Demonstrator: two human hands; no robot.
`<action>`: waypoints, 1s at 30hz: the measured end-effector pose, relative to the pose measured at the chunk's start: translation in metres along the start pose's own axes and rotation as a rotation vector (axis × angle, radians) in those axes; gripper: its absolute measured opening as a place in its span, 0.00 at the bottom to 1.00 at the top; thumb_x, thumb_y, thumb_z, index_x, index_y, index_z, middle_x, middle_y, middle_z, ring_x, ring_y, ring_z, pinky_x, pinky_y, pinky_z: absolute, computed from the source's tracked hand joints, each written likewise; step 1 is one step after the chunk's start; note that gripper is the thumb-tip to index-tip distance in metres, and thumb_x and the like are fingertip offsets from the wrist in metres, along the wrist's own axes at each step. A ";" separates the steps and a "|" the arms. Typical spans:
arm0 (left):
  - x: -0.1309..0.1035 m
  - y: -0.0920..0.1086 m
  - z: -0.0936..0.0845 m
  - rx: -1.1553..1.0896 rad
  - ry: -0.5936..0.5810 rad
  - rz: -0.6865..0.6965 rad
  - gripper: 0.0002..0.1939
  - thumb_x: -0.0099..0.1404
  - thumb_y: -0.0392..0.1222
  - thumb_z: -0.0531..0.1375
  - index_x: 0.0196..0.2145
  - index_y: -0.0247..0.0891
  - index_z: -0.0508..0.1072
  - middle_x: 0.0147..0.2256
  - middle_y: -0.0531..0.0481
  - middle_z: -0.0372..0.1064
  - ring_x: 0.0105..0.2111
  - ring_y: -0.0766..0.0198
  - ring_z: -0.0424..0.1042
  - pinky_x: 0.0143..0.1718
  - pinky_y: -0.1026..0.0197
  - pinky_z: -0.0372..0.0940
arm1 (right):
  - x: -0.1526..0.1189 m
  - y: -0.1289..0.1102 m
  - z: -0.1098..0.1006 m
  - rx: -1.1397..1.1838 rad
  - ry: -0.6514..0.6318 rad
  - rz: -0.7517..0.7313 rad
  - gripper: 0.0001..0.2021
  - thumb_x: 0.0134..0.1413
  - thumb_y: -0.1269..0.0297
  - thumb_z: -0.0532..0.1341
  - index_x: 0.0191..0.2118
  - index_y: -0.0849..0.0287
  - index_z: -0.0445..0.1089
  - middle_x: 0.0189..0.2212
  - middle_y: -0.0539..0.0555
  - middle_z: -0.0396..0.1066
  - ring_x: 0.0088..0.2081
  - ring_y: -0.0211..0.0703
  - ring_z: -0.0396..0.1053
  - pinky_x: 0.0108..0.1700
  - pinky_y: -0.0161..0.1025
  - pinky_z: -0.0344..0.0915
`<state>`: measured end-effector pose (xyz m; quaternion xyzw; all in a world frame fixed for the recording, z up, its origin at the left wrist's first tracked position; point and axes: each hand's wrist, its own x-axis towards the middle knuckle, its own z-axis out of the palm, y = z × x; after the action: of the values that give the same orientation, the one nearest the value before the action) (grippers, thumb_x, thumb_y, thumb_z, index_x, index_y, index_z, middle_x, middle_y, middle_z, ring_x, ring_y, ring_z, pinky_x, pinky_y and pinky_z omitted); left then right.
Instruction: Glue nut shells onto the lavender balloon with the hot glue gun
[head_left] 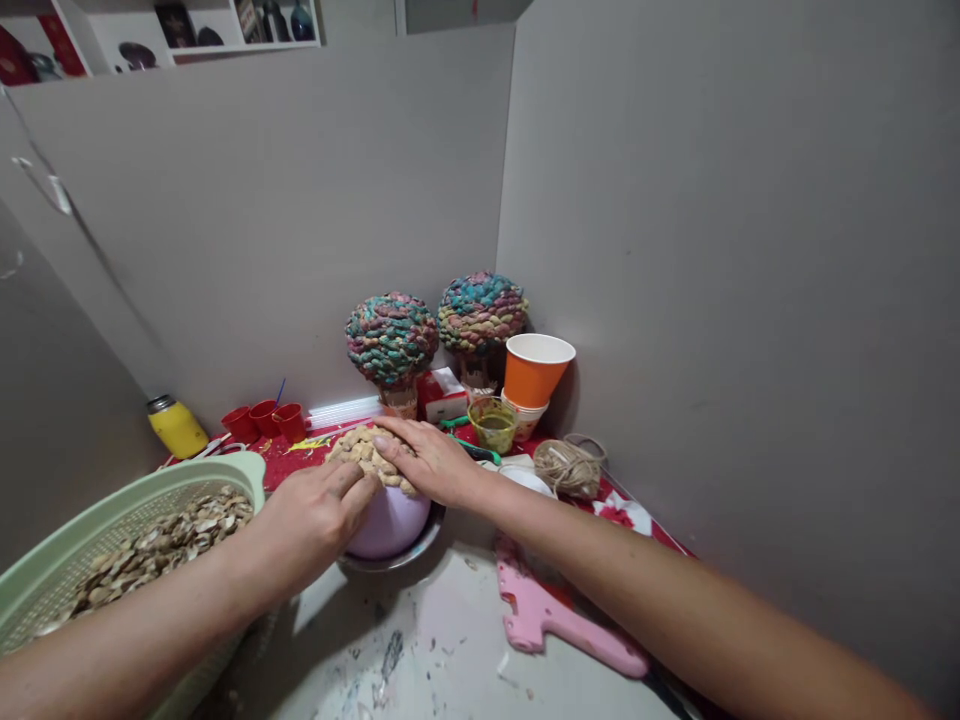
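A pale purple ball [390,525] rests in a dark-rimmed bowl [409,560], its top covered with tan peanut shells [367,447]. My right hand [431,460] lies on the shells from the right, fingers stretched over the top. At the ball's left side, my left hand [322,510] has its fingers bent and pressed together against the edge of the shell layer; what they hold, if anything, is hidden. Left of the bowl, a green basket [251,470] holds many loose shells [165,545].
Two colourful shell-covered balls [392,340] stand behind, beside orange cups [536,370] and a cup of greenish liquid [493,424]. Twine [570,466] and a pink glue gun [555,615] lie right. Red cups [289,422] and a yellow bottle [178,427] are back left.
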<state>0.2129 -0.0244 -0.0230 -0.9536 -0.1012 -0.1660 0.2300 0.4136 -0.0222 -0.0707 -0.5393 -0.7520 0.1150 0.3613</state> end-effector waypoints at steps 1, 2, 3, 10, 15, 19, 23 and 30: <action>0.001 0.000 0.000 -0.021 0.010 -0.001 0.09 0.66 0.30 0.52 0.39 0.31 0.71 0.32 0.42 0.72 0.31 0.57 0.72 0.32 0.56 0.71 | 0.000 0.000 0.000 -0.002 -0.001 -0.001 0.25 0.66 0.49 0.47 0.60 0.58 0.62 0.56 0.58 0.66 0.56 0.55 0.63 0.57 0.52 0.58; 0.002 0.001 -0.001 -0.036 0.018 0.003 0.08 0.66 0.30 0.53 0.39 0.31 0.72 0.33 0.42 0.72 0.31 0.57 0.72 0.32 0.56 0.71 | 0.000 0.000 0.000 -0.003 -0.001 -0.001 0.25 0.66 0.48 0.47 0.60 0.58 0.62 0.56 0.59 0.66 0.56 0.55 0.63 0.57 0.52 0.58; 0.003 0.001 -0.001 -0.042 0.024 0.009 0.08 0.66 0.30 0.53 0.38 0.31 0.72 0.33 0.42 0.72 0.31 0.56 0.72 0.32 0.55 0.71 | -0.001 -0.001 0.000 -0.004 -0.001 -0.001 0.25 0.66 0.48 0.47 0.60 0.58 0.62 0.56 0.59 0.66 0.56 0.55 0.63 0.57 0.52 0.58; -0.006 -0.003 0.002 0.011 0.023 0.044 0.09 0.64 0.28 0.53 0.40 0.31 0.72 0.33 0.42 0.71 0.29 0.57 0.70 0.30 0.56 0.70 | -0.001 -0.001 -0.001 -0.002 -0.001 0.000 0.24 0.66 0.50 0.48 0.60 0.57 0.62 0.57 0.59 0.66 0.56 0.53 0.63 0.57 0.52 0.58; -0.008 -0.002 -0.001 0.111 0.010 0.122 0.12 0.63 0.27 0.52 0.41 0.30 0.72 0.35 0.38 0.73 0.31 0.55 0.72 0.31 0.54 0.70 | -0.001 -0.003 -0.002 0.000 -0.005 -0.002 0.24 0.66 0.51 0.48 0.60 0.59 0.62 0.56 0.60 0.66 0.56 0.55 0.63 0.57 0.52 0.58; -0.006 0.003 -0.010 0.180 -0.015 0.199 0.14 0.62 0.25 0.50 0.39 0.29 0.73 0.35 0.36 0.74 0.31 0.54 0.73 0.32 0.54 0.71 | -0.001 -0.003 -0.002 0.001 -0.007 -0.004 0.24 0.66 0.50 0.49 0.60 0.58 0.62 0.56 0.59 0.66 0.56 0.53 0.63 0.57 0.51 0.58; -0.005 0.005 -0.011 0.172 -0.022 0.205 0.14 0.63 0.26 0.49 0.36 0.29 0.74 0.35 0.35 0.74 0.31 0.55 0.72 0.32 0.55 0.71 | -0.001 -0.002 -0.002 0.005 -0.003 -0.003 0.24 0.66 0.50 0.49 0.60 0.58 0.62 0.56 0.59 0.66 0.56 0.53 0.63 0.57 0.51 0.58; -0.007 0.003 0.003 0.076 0.061 0.049 0.11 0.66 0.28 0.51 0.42 0.29 0.71 0.32 0.40 0.72 0.29 0.57 0.71 0.30 0.57 0.70 | -0.001 -0.002 -0.003 0.015 0.002 -0.009 0.25 0.66 0.50 0.48 0.60 0.60 0.62 0.56 0.60 0.66 0.55 0.54 0.64 0.57 0.51 0.58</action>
<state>0.2077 -0.0262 -0.0291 -0.9409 -0.0771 -0.1854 0.2729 0.4144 -0.0244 -0.0686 -0.5331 -0.7534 0.1183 0.3664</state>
